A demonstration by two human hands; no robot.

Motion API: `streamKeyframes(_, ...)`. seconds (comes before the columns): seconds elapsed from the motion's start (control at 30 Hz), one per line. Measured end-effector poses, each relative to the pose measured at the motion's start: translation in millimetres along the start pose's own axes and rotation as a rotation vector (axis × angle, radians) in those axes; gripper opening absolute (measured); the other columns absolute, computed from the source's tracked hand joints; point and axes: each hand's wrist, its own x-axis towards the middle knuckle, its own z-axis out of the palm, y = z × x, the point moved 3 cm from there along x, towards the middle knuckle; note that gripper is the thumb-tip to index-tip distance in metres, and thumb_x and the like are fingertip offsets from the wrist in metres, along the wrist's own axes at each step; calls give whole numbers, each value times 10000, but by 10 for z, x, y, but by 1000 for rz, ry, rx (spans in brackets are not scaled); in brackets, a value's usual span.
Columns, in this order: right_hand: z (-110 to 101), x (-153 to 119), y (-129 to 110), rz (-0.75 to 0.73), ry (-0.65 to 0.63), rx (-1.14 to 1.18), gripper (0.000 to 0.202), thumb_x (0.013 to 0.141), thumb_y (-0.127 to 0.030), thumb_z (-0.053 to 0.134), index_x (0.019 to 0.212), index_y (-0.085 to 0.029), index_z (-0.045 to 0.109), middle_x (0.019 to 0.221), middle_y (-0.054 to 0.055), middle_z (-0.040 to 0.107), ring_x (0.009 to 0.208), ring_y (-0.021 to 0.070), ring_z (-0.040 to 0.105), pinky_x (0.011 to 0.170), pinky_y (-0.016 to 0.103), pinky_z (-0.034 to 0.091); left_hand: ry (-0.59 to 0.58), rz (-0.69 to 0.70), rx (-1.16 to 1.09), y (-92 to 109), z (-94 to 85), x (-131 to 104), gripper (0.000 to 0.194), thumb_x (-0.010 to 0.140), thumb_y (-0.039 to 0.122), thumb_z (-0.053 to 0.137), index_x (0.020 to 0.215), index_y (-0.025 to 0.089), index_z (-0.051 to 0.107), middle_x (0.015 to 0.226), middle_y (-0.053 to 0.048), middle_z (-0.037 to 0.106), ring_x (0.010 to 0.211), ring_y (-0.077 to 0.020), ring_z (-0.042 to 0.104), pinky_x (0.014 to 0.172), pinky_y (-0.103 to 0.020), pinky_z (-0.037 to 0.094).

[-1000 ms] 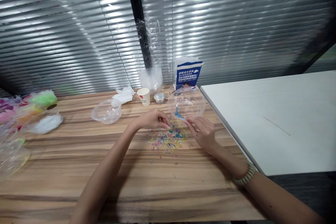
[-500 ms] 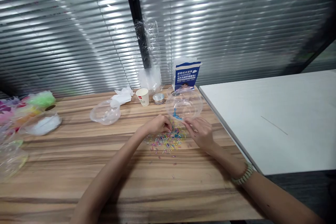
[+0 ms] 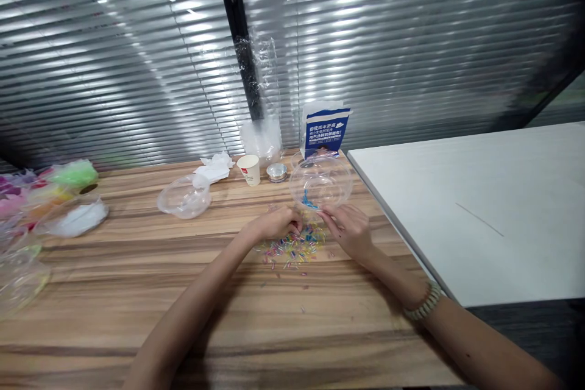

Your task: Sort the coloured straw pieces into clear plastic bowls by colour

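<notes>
Few blue beads (image 3: 309, 202) in clear bowl (image 3: 340, 178)

blue paper bag (image 3: 325, 131) with white chinese print too small to read, paper cup (image 3: 251, 169) red mark illegible

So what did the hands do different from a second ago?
The left hand slid right and nearer the clear bowl, curling its fingers over the far edge of the pile of coloured beads. The right hand barely moved, fingertips by the bowl's near rim. Whether either pinches a bead is too small to tell. The bowl with its blue bits, the paper cup and the wooden table stayed put.
</notes>
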Motion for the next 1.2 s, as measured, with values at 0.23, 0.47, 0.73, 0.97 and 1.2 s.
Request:
streamKeyframes(0.23, 7, 3, 2, -3, -4, 16, 70, 847, -166, 598, 883, -147, 655, 698, 50, 674, 624, 152, 612, 627, 274, 445, -24, -79, -71, 354, -387, -166, 168, 731, 5, 528, 744, 135, 633, 686, 0, 645, 607, -95, 571, 558, -173, 405)
streamKeyframes(0.47, 35, 24, -79, -143, -97, 113, 66, 848, -149, 598, 902, -159, 634, 703, 32, 682, 614, 131, 605, 610, 262, 446, 515, -7, -21, 289, -506, -116, 51, 753, 132, 652, 703, 126, 643, 752, -41, 663, 703, -133, 612, 665, -235, 478)
streamKeyframes(0.73, 63, 37, -32, -174, -71, 82, 73, 831, -127, 615, 902, -140, 622, 696, 31, 683, 597, 135, 597, 607, 268, 444, 650, -21, 86, 295, -363, -407, 115, 869, 204, 540, 865, 154, 644, 868, -56, 654, 843, -154, 600, 771, -266, 459)
streamKeyframes(0.97, 108, 29, -37, -179, -83, 105, 38, 846, -132, 594, 874, -136, 620, 673, 29, 664, 591, 130, 578, 589, 263, 430, 345, -158, 163, 100, 128, -707, 188, 892, 118, 441, 879, 162, 624, 883, -58, 618, 830, -157, 562, 741, -251, 436)
streamKeyframes(1.2, 136, -3, -6, -162, -112, 96, 44, 858, -148, 579, 858, -150, 623, 675, 29, 660, 595, 122, 576, 599, 256, 425, 268, -124, 189, 145, 142, -661, 202, 857, 51, 446, 886, 146, 622, 915, -68, 612, 841, -150, 552, 733, -239, 430)
